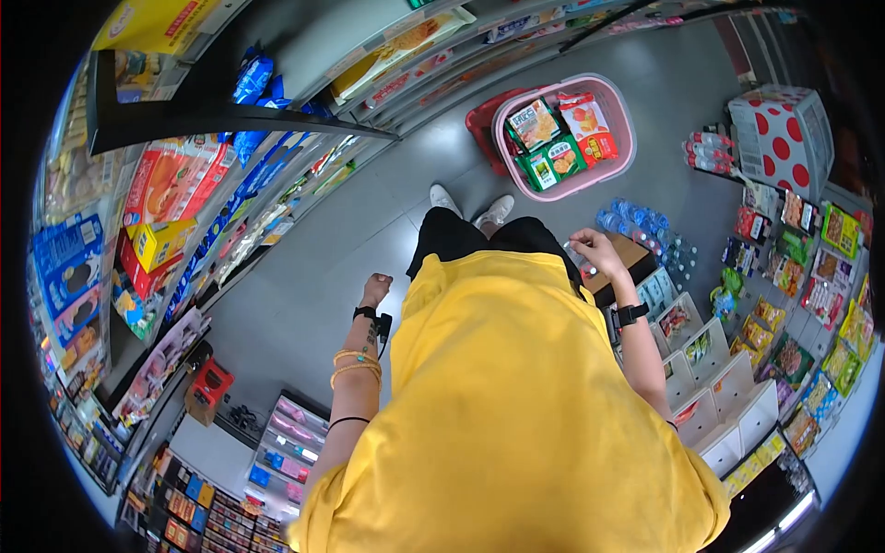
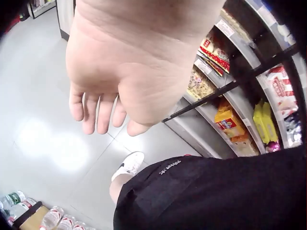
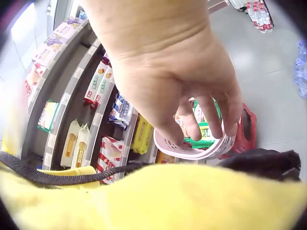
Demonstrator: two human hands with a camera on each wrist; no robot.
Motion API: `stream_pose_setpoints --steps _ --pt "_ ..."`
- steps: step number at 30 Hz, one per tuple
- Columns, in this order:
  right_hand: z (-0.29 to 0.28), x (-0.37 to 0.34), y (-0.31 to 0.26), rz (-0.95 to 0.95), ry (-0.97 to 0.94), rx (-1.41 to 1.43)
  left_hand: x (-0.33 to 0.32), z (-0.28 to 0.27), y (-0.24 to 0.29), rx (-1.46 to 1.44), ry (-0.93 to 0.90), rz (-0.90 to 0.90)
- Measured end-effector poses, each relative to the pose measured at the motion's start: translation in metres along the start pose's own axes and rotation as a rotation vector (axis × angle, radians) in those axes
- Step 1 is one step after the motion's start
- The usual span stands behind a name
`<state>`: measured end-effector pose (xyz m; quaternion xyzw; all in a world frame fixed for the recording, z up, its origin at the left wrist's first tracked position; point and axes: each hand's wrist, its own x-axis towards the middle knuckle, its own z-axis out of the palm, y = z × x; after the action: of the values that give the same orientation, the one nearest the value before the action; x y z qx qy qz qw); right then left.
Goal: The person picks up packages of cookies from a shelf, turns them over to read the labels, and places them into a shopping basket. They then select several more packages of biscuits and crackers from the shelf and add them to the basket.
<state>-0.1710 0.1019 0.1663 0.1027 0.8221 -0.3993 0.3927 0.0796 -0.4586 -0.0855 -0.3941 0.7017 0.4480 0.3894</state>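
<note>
My left hand (image 1: 376, 289) hangs beside the body, and in the left wrist view its fingers dangle loosely with nothing in them. My right hand (image 1: 597, 251) is held out at the other side, its fingers slightly bent and empty. In the head view a pink basket (image 1: 621, 129) stands on the floor in front of the feet, holding green packages (image 1: 561, 158) and a red-and-white package (image 1: 586, 120). Neither hand touches it. The right wrist view shows the basket (image 3: 181, 152) beyond the right hand's fingers (image 3: 204, 112).
Shelves of packaged snacks (image 1: 175, 180) run along the left. A red object (image 1: 481, 124) is beside the basket. Bottled water (image 1: 636, 221), a cardboard box (image 1: 625, 258) and white bins (image 1: 701, 369) stand at the right. Grey floor (image 1: 369, 198) lies around the shoes.
</note>
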Motion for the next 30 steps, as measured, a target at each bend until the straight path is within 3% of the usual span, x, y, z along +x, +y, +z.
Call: stream_pose_setpoints --steps 6,11,13,15,17,20,24,26,30 --pt "0.015 -0.002 -0.016 -0.073 0.074 0.032 0.052 -0.024 0.062 0.050 0.085 0.174" --pt "0.019 0.008 0.038 -0.057 0.093 -0.043 0.074 -0.034 0.163 -0.177 0.123 0.357" --pt "0.021 0.027 0.107 -0.022 0.102 0.040 0.062 -0.036 0.196 -0.235 0.113 0.389" --pt "0.016 0.030 0.131 0.051 0.106 0.130 0.056 -0.030 0.212 -0.253 0.136 0.414" --pt "0.014 0.034 0.159 0.171 0.123 0.224 0.052 -0.021 0.213 -0.234 0.165 0.415" --pt "-0.007 0.036 0.152 0.377 0.032 0.074 0.054 -0.004 0.189 -0.171 0.208 0.361" --pt "-0.031 0.063 0.186 0.227 0.004 0.232 0.036 0.032 0.139 -0.155 0.243 0.173" --pt "-0.051 0.087 0.187 0.184 -0.030 0.167 0.015 0.049 0.129 -0.177 0.205 0.076" --pt "-0.086 0.127 0.168 0.064 -0.056 0.053 -0.016 0.084 0.114 -0.027 0.227 0.058"
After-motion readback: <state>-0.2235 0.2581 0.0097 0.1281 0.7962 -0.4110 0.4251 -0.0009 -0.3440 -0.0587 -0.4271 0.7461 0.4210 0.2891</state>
